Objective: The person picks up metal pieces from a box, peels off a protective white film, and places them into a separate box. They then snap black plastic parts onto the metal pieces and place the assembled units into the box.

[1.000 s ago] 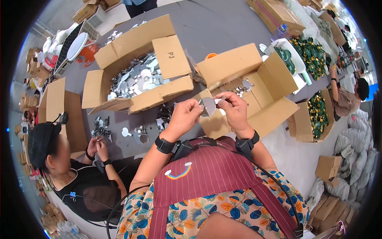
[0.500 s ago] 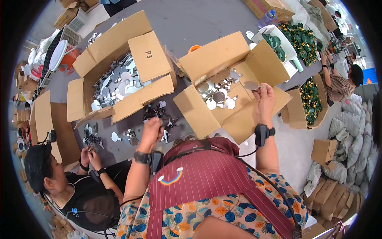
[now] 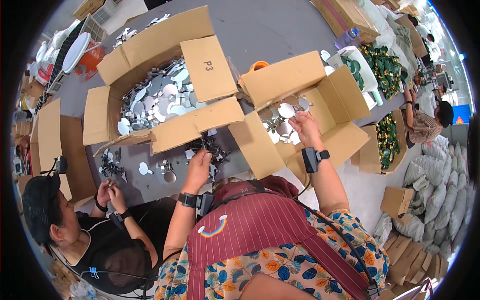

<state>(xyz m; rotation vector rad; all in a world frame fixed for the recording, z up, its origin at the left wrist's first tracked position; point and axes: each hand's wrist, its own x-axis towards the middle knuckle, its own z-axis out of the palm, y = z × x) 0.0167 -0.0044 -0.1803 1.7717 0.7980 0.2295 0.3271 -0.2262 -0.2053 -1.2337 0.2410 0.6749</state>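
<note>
My right hand (image 3: 307,128) is over the open cardboard box (image 3: 327,102) at the right, its fingers pinched at the edge of a round silvery disc (image 3: 286,110). Under it in the box lie several similar round pieces with small tabs (image 3: 283,128). My left hand (image 3: 199,164) is closed, thumb against fingers, at the near side of a heap of small dark scraps (image 3: 216,150) on the table. Whatever those fingers hold is too small to make out. A larger open carton (image 3: 112,112) at the left is filled with loose silvery pieces (image 3: 160,97).
On the grey table (image 3: 260,35) stand a roll of orange tape (image 3: 259,65) and a white bin (image 3: 367,62) of green pieces. A co-worker (image 3: 75,225) sits close at my left, hands near small dark scraps (image 3: 113,162). A box of green-and-yellow pieces (image 3: 389,140) stands at the right.
My right hand has moved left and down into the box with the disc, which now shines brighter. My left hand stays closed by the dark scraps. The whole view has shifted slightly.
</note>
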